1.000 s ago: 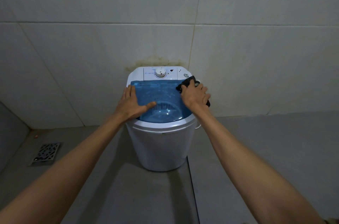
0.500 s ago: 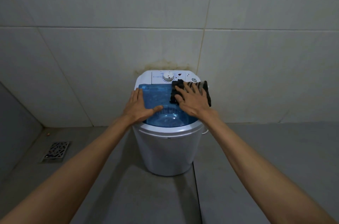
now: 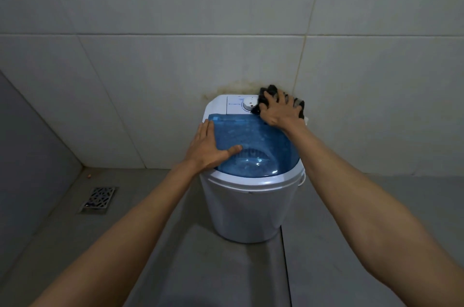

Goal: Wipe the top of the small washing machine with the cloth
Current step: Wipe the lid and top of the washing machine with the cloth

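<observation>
A small white washing machine [image 3: 247, 206] with a translucent blue lid [image 3: 261, 138] stands on the floor against the tiled wall. At its back is a white control panel with a round dial [image 3: 249, 103]. My right hand [image 3: 280, 112] presses a dark cloth [image 3: 266, 94] flat onto the right part of the control panel, fingers spread over it; most of the cloth is hidden under the hand. My left hand [image 3: 209, 148] lies flat on the lid's left edge, thumb on the blue cover, holding nothing.
Pale wall tiles [image 3: 150, 80] rise right behind the machine, with a brownish stain above the panel. A metal floor drain [image 3: 98, 199] sits at the left on the grey floor. A floor joint [image 3: 286, 266] runs forward from the machine's base.
My right hand has slid the cloth from the lid's back right corner up onto the control panel, beside the dial. The left hand stays on the lid's left side.
</observation>
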`<state>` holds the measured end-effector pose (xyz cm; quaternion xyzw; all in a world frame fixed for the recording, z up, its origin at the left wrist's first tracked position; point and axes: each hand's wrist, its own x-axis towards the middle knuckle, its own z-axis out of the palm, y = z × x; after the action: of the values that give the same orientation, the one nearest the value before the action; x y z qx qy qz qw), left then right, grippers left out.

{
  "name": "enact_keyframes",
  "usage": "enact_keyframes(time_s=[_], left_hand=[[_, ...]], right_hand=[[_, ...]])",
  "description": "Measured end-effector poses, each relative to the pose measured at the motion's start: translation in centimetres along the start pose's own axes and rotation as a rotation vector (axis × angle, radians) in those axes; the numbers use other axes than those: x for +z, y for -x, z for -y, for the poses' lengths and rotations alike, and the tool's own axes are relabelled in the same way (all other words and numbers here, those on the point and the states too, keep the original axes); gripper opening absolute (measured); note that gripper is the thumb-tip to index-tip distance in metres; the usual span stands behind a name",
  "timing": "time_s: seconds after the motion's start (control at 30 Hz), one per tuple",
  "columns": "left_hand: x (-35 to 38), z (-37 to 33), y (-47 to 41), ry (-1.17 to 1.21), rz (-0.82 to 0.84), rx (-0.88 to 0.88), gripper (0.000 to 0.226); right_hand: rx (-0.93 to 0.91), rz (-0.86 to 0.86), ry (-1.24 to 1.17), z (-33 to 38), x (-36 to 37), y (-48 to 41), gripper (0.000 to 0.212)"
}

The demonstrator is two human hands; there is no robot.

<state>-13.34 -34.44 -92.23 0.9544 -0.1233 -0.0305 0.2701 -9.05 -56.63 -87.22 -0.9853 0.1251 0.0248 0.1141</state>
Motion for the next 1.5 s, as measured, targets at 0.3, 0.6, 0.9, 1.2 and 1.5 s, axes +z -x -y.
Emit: enact_keyframes(time_s=[0.3,0.6,0.9,1.2,1.5], left_hand=[[-0.3,-0.1,0.3,-0.018,0.018,-0.012,0.126],[-0.2,-0.7,0.5,-0.060,0.012,-0.019,0.122],[-0.1,-0.2,0.2,-0.012,0.008,0.008,0.124],[-0.2,0.1,0.2,-0.013,0.014,0.009,0.127],[-0.3,-0.4,0.5,-0.052,0.009,-0.009,0.133]], right_hand=[[0.129,-0.165,-0.023,-2.0,1.6,4.8,0.056],[-0.044,-0.021,0.036,-0.9,1.8,8.4,0.055],[-0.009,0.019,-0.025,-1.3,-0.1,1.0,0.057],[0.078,-0.171,-0.001,-2.2,1.6,2.8,0.056],[-0.137,-0.142,0.088,0.0,1.7,8.5,0.049]])
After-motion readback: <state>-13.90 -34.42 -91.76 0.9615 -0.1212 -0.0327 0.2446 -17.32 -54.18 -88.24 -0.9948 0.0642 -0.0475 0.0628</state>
